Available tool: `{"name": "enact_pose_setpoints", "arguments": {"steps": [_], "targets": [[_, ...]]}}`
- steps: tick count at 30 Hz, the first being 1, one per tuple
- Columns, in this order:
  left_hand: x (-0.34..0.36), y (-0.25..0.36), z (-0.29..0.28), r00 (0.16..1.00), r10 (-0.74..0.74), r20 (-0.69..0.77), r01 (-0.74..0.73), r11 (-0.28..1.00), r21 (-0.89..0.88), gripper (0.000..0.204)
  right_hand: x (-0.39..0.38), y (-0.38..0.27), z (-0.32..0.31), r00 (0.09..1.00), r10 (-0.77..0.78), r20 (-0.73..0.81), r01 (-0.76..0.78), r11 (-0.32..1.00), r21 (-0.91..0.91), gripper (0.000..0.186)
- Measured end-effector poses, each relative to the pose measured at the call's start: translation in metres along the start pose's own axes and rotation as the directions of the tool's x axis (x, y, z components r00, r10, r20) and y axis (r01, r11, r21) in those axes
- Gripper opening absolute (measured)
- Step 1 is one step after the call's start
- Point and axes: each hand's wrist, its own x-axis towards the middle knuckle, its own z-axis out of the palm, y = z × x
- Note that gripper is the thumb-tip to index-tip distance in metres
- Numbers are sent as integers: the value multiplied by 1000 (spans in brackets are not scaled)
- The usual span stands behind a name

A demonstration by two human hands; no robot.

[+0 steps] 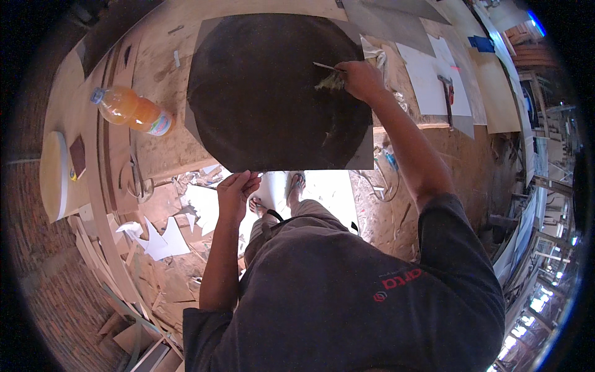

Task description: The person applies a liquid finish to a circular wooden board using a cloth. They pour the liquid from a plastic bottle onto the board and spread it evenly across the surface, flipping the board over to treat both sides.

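Observation:
A large dark brown, nearly black sheet [266,93] with greyer corners lies on the workbench, its near edge reaching the bench's front. My right hand [362,80] is over its right side, fingers closed on a thin pale strip-like tool [326,66] whose kind I cannot make out. Just under the tool, a pale greenish-yellow smear [330,80] shows on the dark surface. At the near edge, left of the middle, my left hand [238,189] pinches the sheet's border between thumb and fingers.
An orange drink bottle [133,111] lies or leans left of the sheet. White sheets [427,74] lie at right with a hammer [447,99] on them. A round pale-edged board [54,177] is at far left. White scraps [162,240] and offcuts litter the lower left.

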Motion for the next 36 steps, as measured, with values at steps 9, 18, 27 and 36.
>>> {"name": "enact_pose_setpoints", "arguments": {"steps": [9, 18, 27, 36], "targets": [[2, -7, -5, 999, 42, 28, -42, 999, -25, 13, -83, -40, 1, 948, -161, 275, 174, 984, -27, 37], [3, -2, -3, 999, 13, 34, -14, 1000, 17, 13, -165, -59, -2, 940, -201, 276, 193, 980, 57, 37], [5, -4, -5, 998, -1, 59, 4, 999, -37, 13, -193, -52, 21, 962, -175, 208, 138, 974, 182, 27], [2, -1, -4, 1000, -13, 24, 13, 1000, -16, 7, -246, -11, 5, 955, -142, 262, 17, 903, 430, 23]]}}
